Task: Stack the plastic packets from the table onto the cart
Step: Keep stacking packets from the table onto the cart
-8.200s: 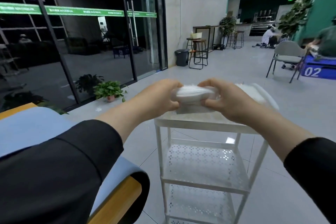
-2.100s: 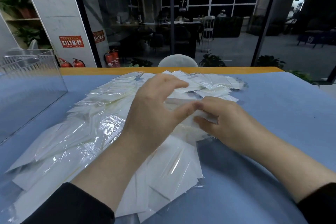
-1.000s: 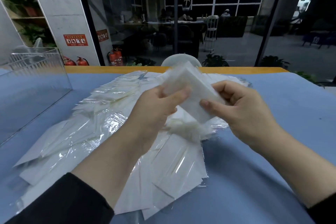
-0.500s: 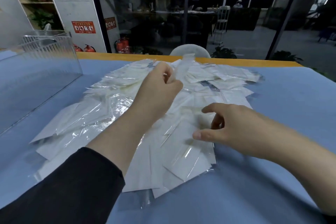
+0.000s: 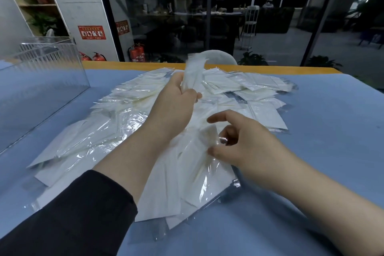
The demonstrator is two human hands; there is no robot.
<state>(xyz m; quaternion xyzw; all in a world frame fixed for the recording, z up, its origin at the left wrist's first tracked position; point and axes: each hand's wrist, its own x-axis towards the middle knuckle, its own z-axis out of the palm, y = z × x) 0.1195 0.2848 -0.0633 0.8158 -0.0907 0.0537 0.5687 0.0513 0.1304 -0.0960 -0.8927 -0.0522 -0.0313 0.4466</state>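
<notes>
Left hand [image 5: 176,102] raised above the heap of plastic packets [image 5: 99,137], fingers curled round 1 small bundle of packets [image 5: 193,72] held upright (blurred at its top). Right hand [image 5: 243,141] low over the near right part of the heap, thumb and fingers pinching 1 packet [image 5: 208,136] by its edge. Heap spread across the blue table [image 5: 324,131]; clear acrylic box [image 5: 41,81] left of the heap, apart from it.
</notes>
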